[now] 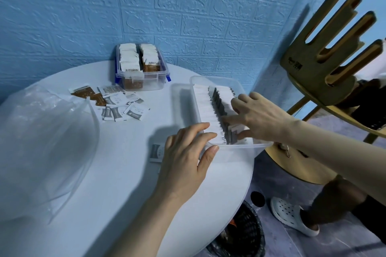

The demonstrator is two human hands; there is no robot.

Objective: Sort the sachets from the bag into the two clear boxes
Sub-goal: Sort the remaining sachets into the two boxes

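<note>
A round white worktop [125, 173] stands against a blue brick-textured wall, and I watch it from above. Nearest me the left hand [183, 158] steadies the near corner of the near clear box [236, 148], thumb on the outer wall and fingers [200, 129] hooked over its rim. A single grey-and-white sachet [156, 152] lies flat on the worktop just beside that hand. The right hand [257, 117] is down inside the same box, its fingers spread among the upright grey-and-white sachets filed in a row [219, 110]; I think it is pressing or parting them, but I cannot tell whether it pinches one. To the left the clear plastic bag [46, 142] lies slack and looks close to empty. Beyond it a small scatter of loose sachets [117, 102], brown ones and grey ones mixed, waits on the worktop. Farthest back, by the wall, the far clear box [142, 67] with blue clips holds two packed rows, white and brown.

I judge the sorting well advanced: both boxes look mostly full, and what remains is the loose scatter plus the single sachet.
</note>
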